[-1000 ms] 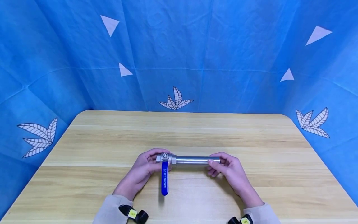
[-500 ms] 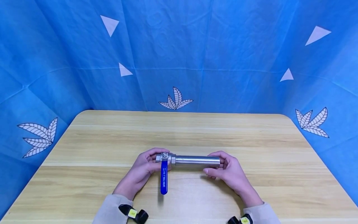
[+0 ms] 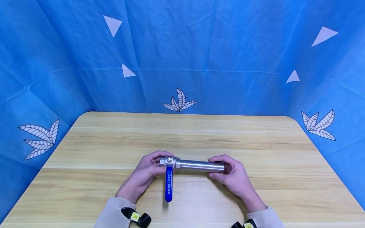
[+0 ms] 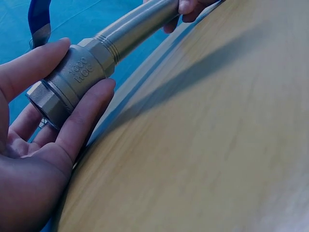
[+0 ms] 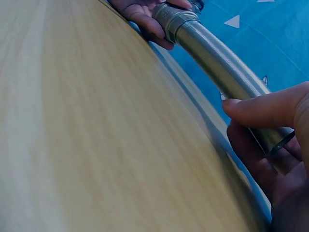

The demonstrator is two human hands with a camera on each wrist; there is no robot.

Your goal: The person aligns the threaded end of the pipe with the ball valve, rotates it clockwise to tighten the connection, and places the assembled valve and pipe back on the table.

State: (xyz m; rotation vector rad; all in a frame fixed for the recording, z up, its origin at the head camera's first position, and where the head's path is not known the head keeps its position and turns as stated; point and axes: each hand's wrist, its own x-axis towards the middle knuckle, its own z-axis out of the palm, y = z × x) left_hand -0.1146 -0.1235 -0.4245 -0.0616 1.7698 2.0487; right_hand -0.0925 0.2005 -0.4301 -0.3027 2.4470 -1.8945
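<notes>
A steel ball valve (image 3: 174,162) with a long blue lever handle (image 3: 169,185) is gripped by my left hand (image 3: 144,172), thumb on the near side and fingers on the far side. From its right end runs a plain steel pipe (image 3: 196,165), joined in line with the valve. Around the free end of that pipe, my right hand (image 3: 236,173) holds it between thumb and fingers. In the left wrist view, raised lettering shows on the valve body (image 4: 79,72), and threads show at the joint. The pipe's open end (image 5: 280,145) faces the right palm. Both parts are held above the table.
A light wood table (image 3: 182,133) with rounded far corners lies under the hands. Blue cloth (image 3: 182,47) with white triangles and leaf prints hangs behind it and along both sides. Each wrist wears a strapped black camera (image 3: 144,220).
The right thumb has left the pipe's top and come to its near side, the fingers reaching further left. The pipe's right end has tipped slightly toward me. The left hand keeps its grip.
</notes>
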